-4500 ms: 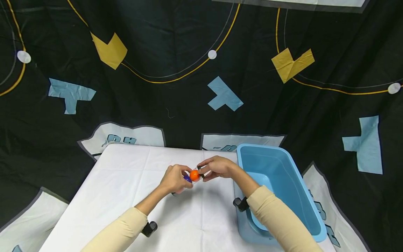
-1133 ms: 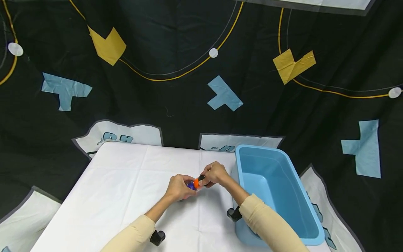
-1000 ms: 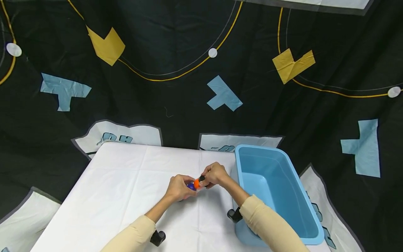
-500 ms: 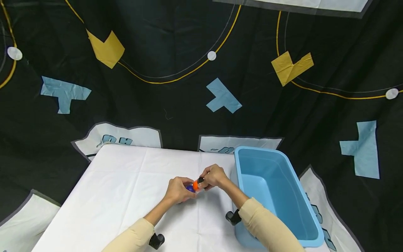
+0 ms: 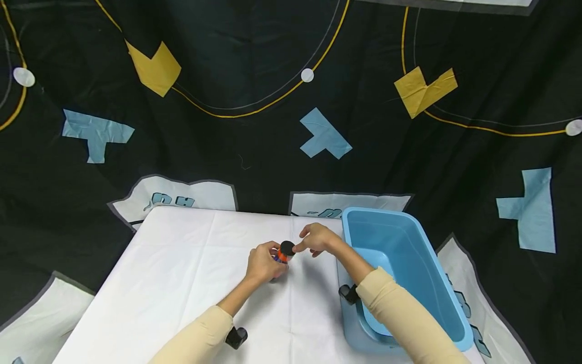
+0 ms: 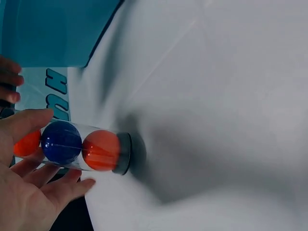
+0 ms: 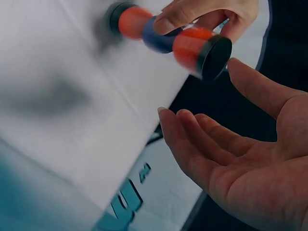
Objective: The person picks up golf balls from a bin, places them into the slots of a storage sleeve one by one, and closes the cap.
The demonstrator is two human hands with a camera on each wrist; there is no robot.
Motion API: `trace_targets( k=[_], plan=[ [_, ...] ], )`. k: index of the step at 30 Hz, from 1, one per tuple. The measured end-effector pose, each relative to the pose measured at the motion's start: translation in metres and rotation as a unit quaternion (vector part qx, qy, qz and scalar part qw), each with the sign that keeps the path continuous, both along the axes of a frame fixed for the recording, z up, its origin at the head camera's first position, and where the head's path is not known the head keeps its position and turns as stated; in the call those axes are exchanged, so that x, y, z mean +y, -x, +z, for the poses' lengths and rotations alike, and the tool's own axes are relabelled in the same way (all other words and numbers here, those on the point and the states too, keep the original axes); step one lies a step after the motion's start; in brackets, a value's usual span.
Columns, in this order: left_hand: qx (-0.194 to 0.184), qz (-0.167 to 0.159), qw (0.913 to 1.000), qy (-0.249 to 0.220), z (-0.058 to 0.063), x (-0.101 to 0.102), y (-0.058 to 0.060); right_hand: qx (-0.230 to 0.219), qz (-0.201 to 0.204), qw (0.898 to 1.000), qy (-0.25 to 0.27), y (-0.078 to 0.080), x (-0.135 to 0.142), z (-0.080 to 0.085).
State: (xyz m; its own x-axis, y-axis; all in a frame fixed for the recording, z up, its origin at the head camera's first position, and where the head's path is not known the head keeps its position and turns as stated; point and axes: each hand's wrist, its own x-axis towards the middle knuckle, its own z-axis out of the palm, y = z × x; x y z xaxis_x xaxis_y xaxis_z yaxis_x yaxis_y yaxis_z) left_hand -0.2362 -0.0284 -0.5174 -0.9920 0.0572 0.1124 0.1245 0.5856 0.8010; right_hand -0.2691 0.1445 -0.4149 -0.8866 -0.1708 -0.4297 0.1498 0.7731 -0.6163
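Observation:
A clear tube (image 6: 86, 126) with a black cap at each end holds a blue ball (image 6: 61, 142) between two orange balls. My left hand (image 5: 262, 263) grips it around the middle, thumb on one side and fingers on the other. The upper black cap (image 5: 287, 248) faces up toward the head camera, while the lower cap (image 6: 125, 153) points down at the white table. Beside the upper cap is my right hand (image 5: 318, 238), its fingers apart and loosely bent, holding nothing. In the right wrist view its thumb tip (image 7: 236, 67) lies right at that cap's edge.
A light blue plastic tub (image 5: 404, 298) stands on the right of the white-covered table (image 5: 154, 273), under my right forearm. Behind the table hangs a black cloth (image 5: 254, 167) with yellow and blue tape marks.
Earlier my right fingers held the black cap by the tube's end, then pinched it there. Now they have let go and spread, and the tube's capped end has tilted up, the cap in place.

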Motion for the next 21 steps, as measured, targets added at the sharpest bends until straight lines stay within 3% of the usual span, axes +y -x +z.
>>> trace_targets(
  k=[6,12,17,21],
  plan=[
    [0.000,0.034,0.9992,-0.020,0.004,0.004,0.010,0.014,0.010,0.998,-0.055,0.005,0.007,0.012],
    [-0.016,0.061,0.9973,-0.038,-0.003,0.011,0.015,0.009,0.019,0.997,-0.072,0.004,0.010,0.012],
    [-0.017,0.034,0.9992,-0.012,-0.008,0.011,0.016,0.002,0.026,0.997,-0.067,0.002,0.010,0.010],
    [-0.023,-0.004,0.9990,0.038,-0.006,0.006,0.018,0.018,0.022,0.996,-0.079,0.000,0.008,0.011]
  ],
)
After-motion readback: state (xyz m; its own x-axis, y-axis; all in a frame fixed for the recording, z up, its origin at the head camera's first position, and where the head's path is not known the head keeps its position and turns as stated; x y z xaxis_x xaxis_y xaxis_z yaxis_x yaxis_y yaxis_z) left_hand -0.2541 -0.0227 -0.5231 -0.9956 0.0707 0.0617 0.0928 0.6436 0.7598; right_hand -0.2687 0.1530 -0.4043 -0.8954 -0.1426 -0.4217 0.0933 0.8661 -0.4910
